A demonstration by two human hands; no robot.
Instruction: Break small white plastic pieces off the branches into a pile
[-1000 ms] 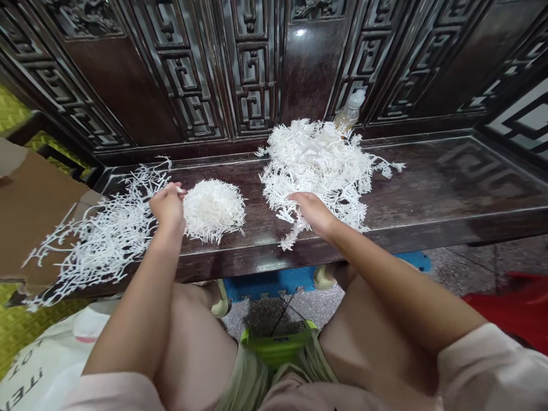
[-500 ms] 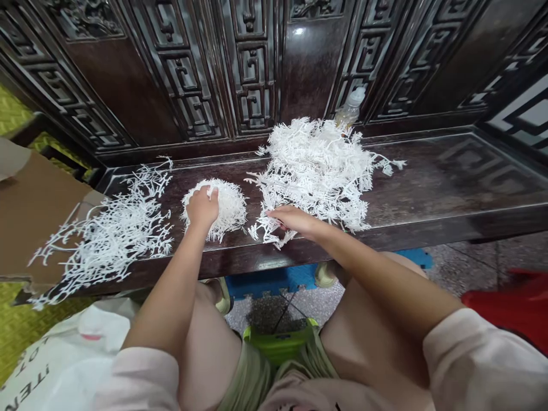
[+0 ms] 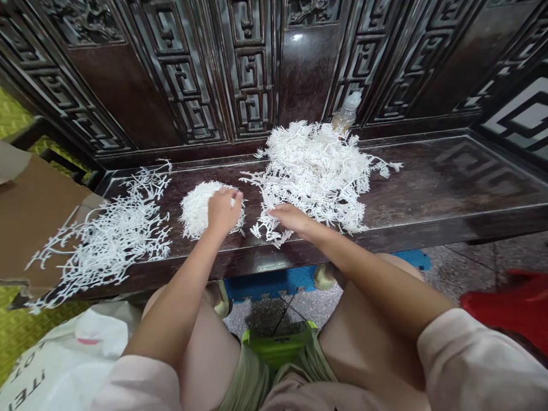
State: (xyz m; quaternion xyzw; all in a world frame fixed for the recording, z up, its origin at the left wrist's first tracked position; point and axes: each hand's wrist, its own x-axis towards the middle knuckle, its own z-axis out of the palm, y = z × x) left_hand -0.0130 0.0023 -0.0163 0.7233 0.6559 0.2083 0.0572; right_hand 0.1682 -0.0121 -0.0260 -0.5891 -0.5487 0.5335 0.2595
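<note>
A round mound of short white slivers [image 3: 194, 208] lies on the dark wooden bench. My left hand [image 3: 223, 210] is over its right side, fingers curled together; whatever is in them is too small to make out. On the right, a large heap of white branched plastic pieces [image 3: 317, 165] spreads across the bench. At that heap's front left corner, my right hand [image 3: 291, 218] is closed on a white branched piece [image 3: 270, 227], with thumb and forefinger together. Bare, thin white stems [image 3: 120, 234] lie tangled in another pile at the left.
A clear bottle with a white cap [image 3: 346, 111] stands behind the big heap, against the carved wooden backrest [image 3: 303, 74]. Brown cardboard [image 3: 47, 211] sits at the left end, with a white bag [image 3: 72, 354] below. A red stool [image 3: 509, 308] is at the right.
My left hand has moved right, from the top of the sliver mound to its right side, and its fingers have curled in. My right hand stays nearly in place.
</note>
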